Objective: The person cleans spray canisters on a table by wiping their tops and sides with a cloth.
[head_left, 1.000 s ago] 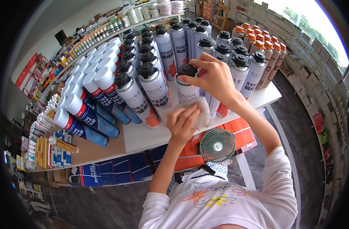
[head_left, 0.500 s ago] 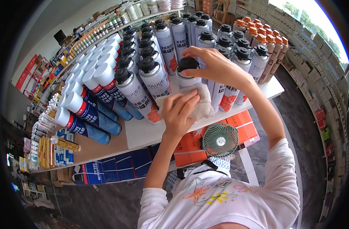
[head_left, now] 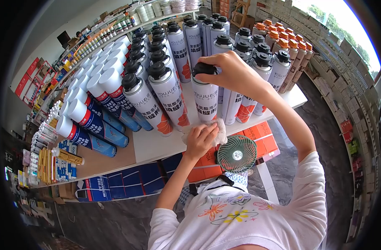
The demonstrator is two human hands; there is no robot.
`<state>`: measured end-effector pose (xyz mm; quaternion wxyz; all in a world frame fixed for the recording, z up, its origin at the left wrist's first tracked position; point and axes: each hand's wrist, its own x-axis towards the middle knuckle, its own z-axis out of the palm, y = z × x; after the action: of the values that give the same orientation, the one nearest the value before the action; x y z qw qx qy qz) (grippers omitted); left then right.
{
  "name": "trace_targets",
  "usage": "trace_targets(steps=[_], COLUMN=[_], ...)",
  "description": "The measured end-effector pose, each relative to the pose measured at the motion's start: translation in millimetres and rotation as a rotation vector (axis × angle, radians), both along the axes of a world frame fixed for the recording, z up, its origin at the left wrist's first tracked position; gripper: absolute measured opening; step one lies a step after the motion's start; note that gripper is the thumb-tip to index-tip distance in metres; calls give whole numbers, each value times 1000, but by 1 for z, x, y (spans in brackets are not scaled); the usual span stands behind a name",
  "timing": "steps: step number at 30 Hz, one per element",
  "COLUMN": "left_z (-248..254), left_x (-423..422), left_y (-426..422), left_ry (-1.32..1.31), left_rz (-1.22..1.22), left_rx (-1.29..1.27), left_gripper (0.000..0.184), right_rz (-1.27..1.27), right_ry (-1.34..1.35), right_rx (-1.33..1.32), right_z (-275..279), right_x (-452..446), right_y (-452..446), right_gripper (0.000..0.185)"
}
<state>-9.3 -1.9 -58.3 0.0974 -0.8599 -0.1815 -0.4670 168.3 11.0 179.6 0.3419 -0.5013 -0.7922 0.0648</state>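
A white aerosol foam can (head_left: 205,96) with a black cap stands upright near the table's front edge. My right hand (head_left: 230,73) grips it by the cap from above, thumb and fingers closed around it. Against the can's lower end, my left hand (head_left: 201,139) presses a pale cloth (head_left: 220,132), its fingers closed over the fabric. The cloth covers the can's base. Matching cans with black caps stand close on both sides, among them one at the left (head_left: 167,93) and one at the right (head_left: 261,68).
White-capped blue cans (head_left: 92,133) fill the table's left part, and orange-capped cans (head_left: 296,54) stand at the far right. A small green fan (head_left: 237,154) hangs in front of my body, by orange boxes (head_left: 257,139) beneath the white tabletop (head_left: 146,148).
My left hand and the cloth have slid down the can from its upper part to its base, uncovering the label. My right hand stays on the cap.
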Motion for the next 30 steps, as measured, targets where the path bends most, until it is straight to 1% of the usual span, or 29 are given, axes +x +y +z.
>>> trace_targets(steps=[2, 3, 5, 7, 10, 12, 14, 15, 16, 18, 20, 21, 23, 24, 26, 27, 29, 30], left_z=[38, 52, 68, 53, 14, -17, -26, -18, 0, 25, 74, 89, 106, 99, 68, 51, 16, 4], left_x=[3, 5, 12, 17, 19, 14, 10, 7, 5, 5, 1, 3, 7, 8, 9, 10, 11, 11], left_y=[0, 3, 3, 1, -4, -4, -1, -1, -1, 9, 15, 19, 24, 24, 26, 23, 14, 14], left_ry=[-140, -139, -243, -239, -20, 27, 77, 77, 7, -181, -369, -366, -638, -639, -736, -737, -832, -828], left_rz=[60, 58, 84, 93, 99, 90, 60, 58, 45, 14, -15, -16, 4, 2, -17, -17, 4, 6], left_rx=[52, 55, 79, 94, 116, 99, 80, 82, 53, 34, 42, 37, -6, -6, -200, -195, -418, -415], left_gripper=[33, 33, 36, 33, 31, 28, 26, 26, 25, 23, 26, 26, 32, 32, 37, 37, 35, 35], right_rz=[2, -1, -5, 1, -13, -17, -26, 7, 40, 77, 112, 129, 144, 147, 153, 151, 150, 150], right_ry=[18, 19, 17, -16, 12, -18, -47, -67, -87, -93, -94, -103, -112, -96, -79, -87, -90, -95], right_rx=[27, 5, -18, 11, 54, 36, 19, 26, 36, 67, 89, 109, 127, 146, 167, 167, 174, 176], right_z=[0, 0, 1, 1, -4, -3, 0, 2, 4, -2, -4, -4, -5, -6, -7, -7, -6, -6], right_x=[0, 0, -1, 0, 0, 0, 1, 1, 1, 7, 10, 11, 11, 11, 11, 12, 11, 10], right_y=[1, 2, 0, 0, 2, 2, 1, 0, 0, 7, 11, 11, 10, 10, 9, 9, 9, 8], right_gripper=[37, 37, 38, 40, 41, 41, 41, 36, 32, 31, 31, 35, 38, 38, 39, 38, 38, 38])
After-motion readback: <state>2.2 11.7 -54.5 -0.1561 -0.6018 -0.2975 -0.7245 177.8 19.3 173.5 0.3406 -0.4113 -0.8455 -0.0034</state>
